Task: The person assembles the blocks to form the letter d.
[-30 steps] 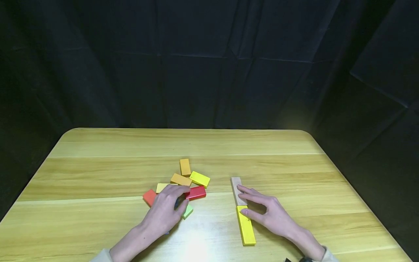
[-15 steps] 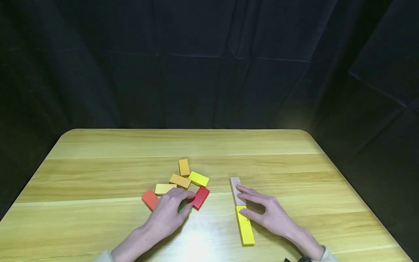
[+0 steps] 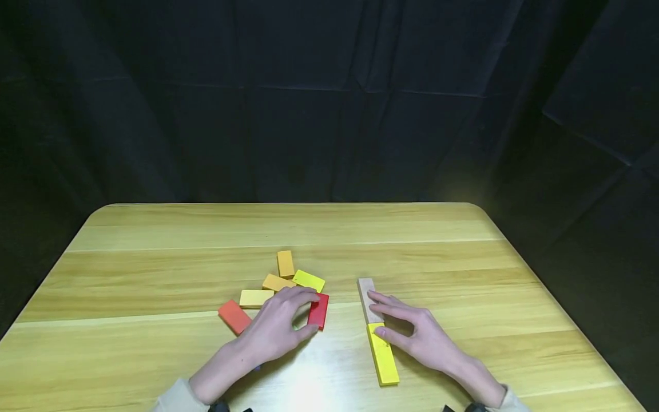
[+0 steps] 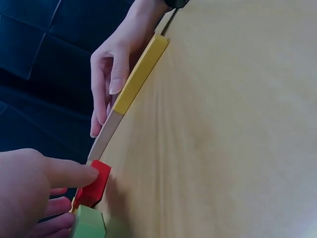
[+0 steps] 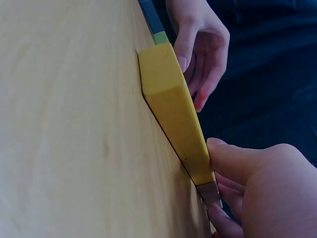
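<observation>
At centre, left hand [image 3: 278,325] pinches a red oblong block [image 3: 319,312]; relaxed right hand [image 3: 423,336] seemingly steadies a long yellow block [image 3: 383,360].

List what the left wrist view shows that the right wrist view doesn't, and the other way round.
Left wrist only: the red block, clearly seen in the left hand, and a dark band on the person's right wrist. The other view has just unclear red patches.
Right wrist only: a blue block.
Both: the yellow block, grey block, a green block, left and right hand, table and dark cloth.
</observation>
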Demonstrator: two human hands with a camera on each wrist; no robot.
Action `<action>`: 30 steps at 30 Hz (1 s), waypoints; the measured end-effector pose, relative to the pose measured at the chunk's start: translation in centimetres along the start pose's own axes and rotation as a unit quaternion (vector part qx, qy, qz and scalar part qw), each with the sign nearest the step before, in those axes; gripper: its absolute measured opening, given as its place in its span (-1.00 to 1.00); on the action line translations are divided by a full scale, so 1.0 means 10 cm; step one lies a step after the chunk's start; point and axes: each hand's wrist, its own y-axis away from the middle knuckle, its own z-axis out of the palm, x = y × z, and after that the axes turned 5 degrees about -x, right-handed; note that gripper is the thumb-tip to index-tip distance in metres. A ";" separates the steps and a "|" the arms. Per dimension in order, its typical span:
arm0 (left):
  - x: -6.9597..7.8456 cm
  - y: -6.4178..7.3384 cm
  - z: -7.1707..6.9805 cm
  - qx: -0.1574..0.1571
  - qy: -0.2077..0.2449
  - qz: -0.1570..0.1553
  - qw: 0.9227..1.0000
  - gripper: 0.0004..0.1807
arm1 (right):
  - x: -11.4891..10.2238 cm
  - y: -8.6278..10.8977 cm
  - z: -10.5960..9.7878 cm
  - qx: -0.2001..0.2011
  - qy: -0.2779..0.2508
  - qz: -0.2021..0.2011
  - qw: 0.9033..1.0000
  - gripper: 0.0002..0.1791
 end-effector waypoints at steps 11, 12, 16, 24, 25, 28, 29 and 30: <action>-0.04 -0.11 0.01 -0.020 0.016 -0.021 0.999 -0.47 | 0.00 0.00 0.00 0.001 0.002 -0.003 1.000 -0.53; -0.04 -0.11 0.02 -0.019 0.016 -0.022 0.999 -0.47 | 0.00 0.00 0.00 0.001 0.003 -0.002 1.000 -0.53; -0.04 -0.10 0.01 -0.020 0.017 -0.024 0.999 -0.43 | 0.00 0.00 0.00 0.000 0.004 0.001 1.000 -0.53; -0.07 -0.08 -0.03 -0.040 0.022 -0.028 0.999 -0.41 | 0.00 -0.02 0.00 -0.002 0.002 0.005 1.000 -0.53; -0.07 -0.08 -0.03 -0.042 0.023 -0.030 0.998 -0.41 | 0.00 -0.02 0.00 -0.002 0.001 0.005 1.000 -0.53; -0.07 -0.09 -0.02 -0.043 0.029 -0.036 0.998 -0.41 | 0.00 -0.01 0.00 -0.003 0.001 0.006 1.000 -0.54; -0.06 -0.08 -0.02 -0.042 0.032 -0.038 0.998 -0.41 | 0.00 -0.01 0.00 -0.003 0.001 0.005 1.000 -0.54; -0.06 -0.09 -0.02 -0.041 0.035 -0.041 0.998 -0.41 | 0.00 -0.01 0.00 -0.002 0.002 0.005 1.000 -0.54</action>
